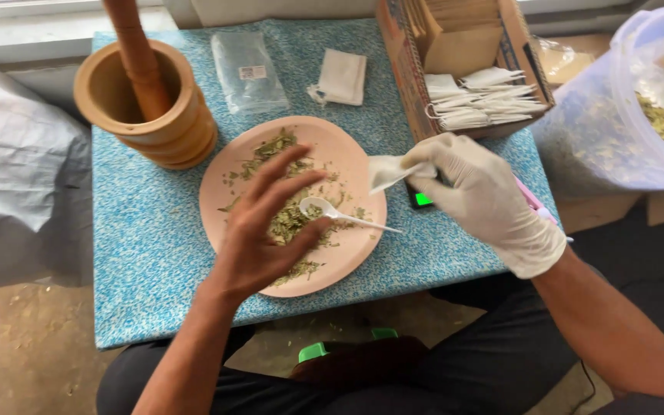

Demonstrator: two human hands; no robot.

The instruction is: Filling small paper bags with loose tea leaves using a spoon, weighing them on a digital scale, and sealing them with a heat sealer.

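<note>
My bare left hand (267, 223) hovers with fingers spread over a pink plate (347, 157) strewn with crushed green dried leaves (290, 219). A small white plastic spoon (340, 215) lies on the plate, its bowl just beside my left fingertips. My right hand (486, 200), in a white glove, pinches a small white paper pouch (386, 170) above the plate's right edge.
On the blue speckled table (147, 238) stand a wooden mortar (147, 104) with its pestle (136, 54), a clear plastic bag (249, 71), a folded white pouch (341, 77) and a cardboard box of white pouches (470, 104). A clear bucket of dried leaves (647, 115) sits at right.
</note>
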